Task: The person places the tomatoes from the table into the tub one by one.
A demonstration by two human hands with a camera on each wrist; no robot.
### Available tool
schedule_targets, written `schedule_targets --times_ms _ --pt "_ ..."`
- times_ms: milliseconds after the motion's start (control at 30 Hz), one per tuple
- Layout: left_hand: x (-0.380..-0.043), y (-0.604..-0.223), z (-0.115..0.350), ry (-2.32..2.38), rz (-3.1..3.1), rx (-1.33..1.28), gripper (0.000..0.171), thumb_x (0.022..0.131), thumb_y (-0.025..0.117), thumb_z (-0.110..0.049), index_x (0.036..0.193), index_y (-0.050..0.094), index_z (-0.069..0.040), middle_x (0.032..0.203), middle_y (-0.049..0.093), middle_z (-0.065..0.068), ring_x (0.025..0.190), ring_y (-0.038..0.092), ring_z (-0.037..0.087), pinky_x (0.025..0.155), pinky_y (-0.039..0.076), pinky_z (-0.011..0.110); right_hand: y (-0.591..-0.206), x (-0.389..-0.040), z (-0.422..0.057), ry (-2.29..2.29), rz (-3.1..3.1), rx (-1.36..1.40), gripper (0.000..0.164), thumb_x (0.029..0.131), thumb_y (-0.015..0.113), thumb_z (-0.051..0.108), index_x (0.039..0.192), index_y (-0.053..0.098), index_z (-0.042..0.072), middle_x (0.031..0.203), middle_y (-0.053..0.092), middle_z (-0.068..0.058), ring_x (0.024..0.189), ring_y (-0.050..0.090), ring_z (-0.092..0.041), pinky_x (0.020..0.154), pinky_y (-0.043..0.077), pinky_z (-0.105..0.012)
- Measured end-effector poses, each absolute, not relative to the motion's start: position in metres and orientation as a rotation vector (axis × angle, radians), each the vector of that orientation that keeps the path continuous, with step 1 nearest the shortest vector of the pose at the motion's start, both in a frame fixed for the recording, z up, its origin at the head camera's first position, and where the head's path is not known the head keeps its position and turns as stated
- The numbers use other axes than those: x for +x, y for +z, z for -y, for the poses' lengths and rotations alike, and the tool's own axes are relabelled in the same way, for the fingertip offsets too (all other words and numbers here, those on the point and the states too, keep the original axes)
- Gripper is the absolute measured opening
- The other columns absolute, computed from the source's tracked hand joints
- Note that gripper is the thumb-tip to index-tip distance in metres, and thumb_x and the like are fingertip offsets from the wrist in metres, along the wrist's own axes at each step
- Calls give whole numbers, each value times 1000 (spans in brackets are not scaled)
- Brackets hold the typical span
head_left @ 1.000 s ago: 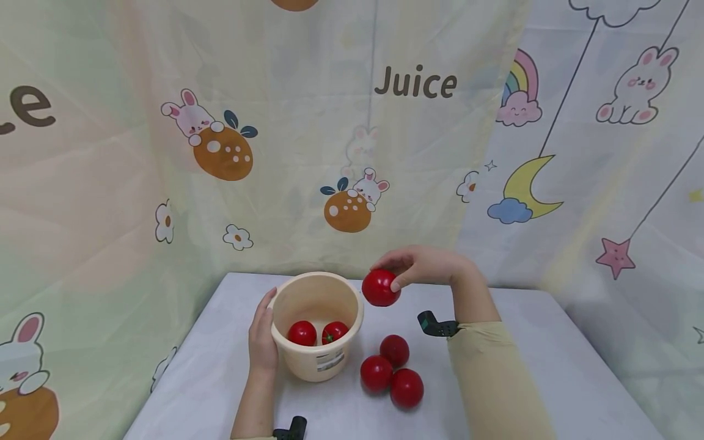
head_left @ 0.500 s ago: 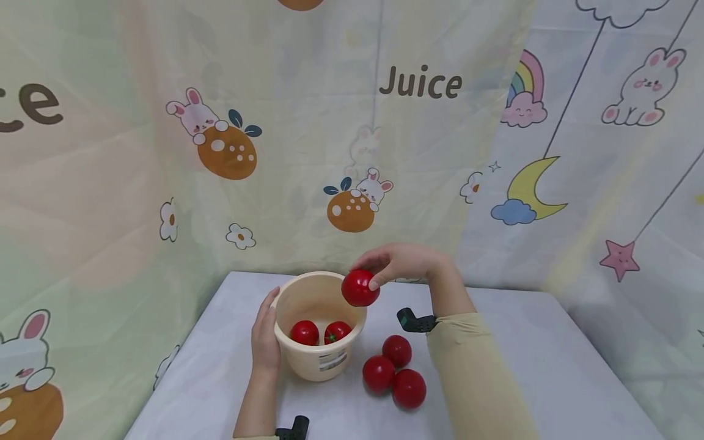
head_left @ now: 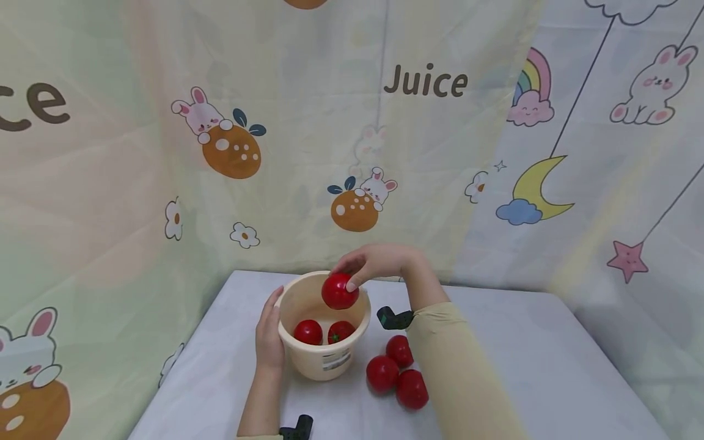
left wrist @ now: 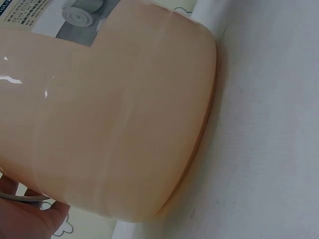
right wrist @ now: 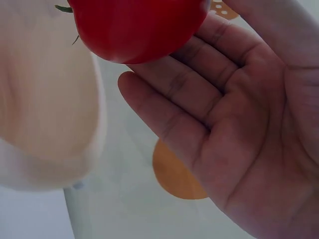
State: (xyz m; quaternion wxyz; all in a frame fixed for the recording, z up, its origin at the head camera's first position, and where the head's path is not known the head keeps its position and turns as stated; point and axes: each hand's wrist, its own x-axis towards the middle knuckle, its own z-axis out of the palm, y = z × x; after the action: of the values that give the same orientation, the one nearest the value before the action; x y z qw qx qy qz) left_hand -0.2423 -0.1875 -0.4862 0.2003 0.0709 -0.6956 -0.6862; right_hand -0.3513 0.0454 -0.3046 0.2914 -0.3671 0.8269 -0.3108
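Observation:
My right hand (head_left: 379,260) pinches a red tomato (head_left: 340,291) between thumb and fingers, over the right part of a cream plastic bucket's mouth. In the right wrist view that tomato (right wrist: 142,25) shows a green stem beside the blurred bucket rim (right wrist: 94,139). Against the left side of the bucket (head_left: 316,363), my left hand (head_left: 269,336) grips it near the rim. In the left wrist view, the fingers (left wrist: 30,219) hold around the rim. Two tomatoes lie inside the bucket, a left one (head_left: 308,332) and a right one (head_left: 341,331) with a green stem.
Three more red tomatoes sit clustered on the white table (head_left: 528,354), right of the bucket: a left one (head_left: 382,374), a back one (head_left: 398,351) and a front one (head_left: 411,390). The right sleeve (head_left: 459,373) partly covers two of them. A printed curtain (head_left: 297,153) hangs behind.
My right hand has carried the tomato leftward from beside the bucket to over its mouth. The left hand keeps its grip on the bucket. The view has shifted slightly.

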Motion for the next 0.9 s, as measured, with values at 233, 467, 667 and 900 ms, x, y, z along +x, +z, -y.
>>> schedule_targets --times_ms 233,467,667,900 --pt "-242 -485 187 -1909 1951 203 40 101 41 -51 142 44 -47 150 44 -17 139 40 14 111 41 54 -315 -355 -29 -795 -2248 -962 41 80 82 33 119 68 36 118 68 10 115 61 -15 96 55 -40" --pt "-242 -486 187 -1901 1967 199 42 100 41 -54 142 42 -48 150 43 -18 139 40 14 112 40 55 -327 -358 -15 -760 -2249 -958 41 78 83 35 117 69 37 117 67 10 114 60 -15 93 56 -38" --pt "-241 -486 187 -1918 1957 209 42 101 43 -51 143 42 -46 150 43 -18 139 40 14 112 40 55 -342 -362 -2 -717 -2285 -974 36 78 82 38 113 71 38 112 69 12 109 61 -15 91 56 -40" --pt "-240 -485 188 -1914 1966 207 40 102 44 -48 142 42 -48 151 42 -18 141 38 15 113 38 56 -355 -362 10 -685 -2261 -993 45 74 85 42 116 69 36 113 68 13 109 60 -14 91 57 -41"
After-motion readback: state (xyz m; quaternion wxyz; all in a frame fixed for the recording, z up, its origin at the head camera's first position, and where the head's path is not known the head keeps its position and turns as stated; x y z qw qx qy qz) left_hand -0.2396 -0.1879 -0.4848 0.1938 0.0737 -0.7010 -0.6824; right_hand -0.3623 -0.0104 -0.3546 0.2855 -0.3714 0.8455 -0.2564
